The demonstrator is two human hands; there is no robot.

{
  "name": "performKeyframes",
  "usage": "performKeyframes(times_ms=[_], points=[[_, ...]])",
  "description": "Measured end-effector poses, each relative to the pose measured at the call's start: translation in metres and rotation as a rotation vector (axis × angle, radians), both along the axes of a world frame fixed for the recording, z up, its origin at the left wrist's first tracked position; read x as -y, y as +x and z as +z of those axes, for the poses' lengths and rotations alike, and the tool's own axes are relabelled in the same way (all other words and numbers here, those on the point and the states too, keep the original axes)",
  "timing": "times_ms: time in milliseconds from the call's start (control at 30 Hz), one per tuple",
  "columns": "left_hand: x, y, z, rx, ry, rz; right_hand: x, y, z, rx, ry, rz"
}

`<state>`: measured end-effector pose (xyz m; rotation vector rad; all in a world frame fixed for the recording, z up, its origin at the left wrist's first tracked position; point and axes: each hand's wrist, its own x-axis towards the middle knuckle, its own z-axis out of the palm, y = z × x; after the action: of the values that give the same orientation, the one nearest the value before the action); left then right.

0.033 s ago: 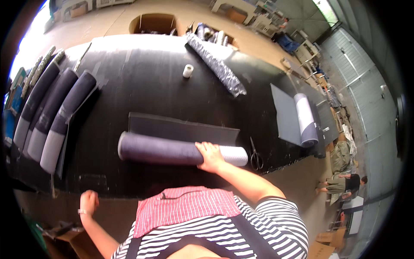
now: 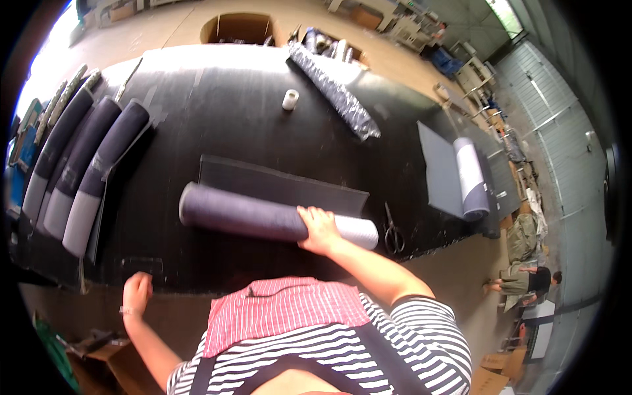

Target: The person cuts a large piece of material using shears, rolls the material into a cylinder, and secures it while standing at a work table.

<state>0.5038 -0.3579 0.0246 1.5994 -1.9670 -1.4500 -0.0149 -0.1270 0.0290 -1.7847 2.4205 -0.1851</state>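
A fabric roll (image 2: 253, 214), purple-grey with a whitish band at its right end, lies slantwise across the black table in front of me. Behind it a flat dark flap (image 2: 283, 181) of sheet material spreads out. My right hand (image 2: 320, 230) rests over the roll near the whitish band, fingers curved round its top. Apart from the roll, my left hand (image 2: 137, 291) hovers at the table's near edge with curled fingers; its palm is hidden. Black scissors (image 2: 394, 234) lie just right of the roll.
Several similar rolls (image 2: 85, 178) lie at the left of the black table (image 2: 217, 118). A small white roll (image 2: 290, 99) and a long plastic-wrapped roll (image 2: 336, 92) lie toward the back. A partly unrolled piece (image 2: 471, 178) sits at right. Cardboard boxes (image 2: 108, 362) stand below left.
The whole view has shifted slightly. The fabric roll slants a little more, its left end farther away. My right hand stays on it, and my left hand has risen slightly.
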Motion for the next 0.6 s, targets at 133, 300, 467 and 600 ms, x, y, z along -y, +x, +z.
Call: performKeyframes(times_ms=[133, 300, 467, 600], points=[[-0.027, -0.168, 0.037, -0.193, -0.421, -0.314, 0.033, 0.038, -0.003, -0.053, 0.068, -0.190], [-0.093, -0.326, 0.028, -0.175, -0.618, -0.774, -0.004, 0.045, -0.018, 0.163, -0.186, 0.016], [-0.134, -0.380, -0.017, 0.182, -0.665, -0.855, -0.100, -0.025, -0.023, 0.473, -0.432, -0.198], [-0.152, -0.403, -0.021, 0.308, -0.687, -0.901, -0.202, -0.145, -0.047, 0.094, -0.294, -0.709]])
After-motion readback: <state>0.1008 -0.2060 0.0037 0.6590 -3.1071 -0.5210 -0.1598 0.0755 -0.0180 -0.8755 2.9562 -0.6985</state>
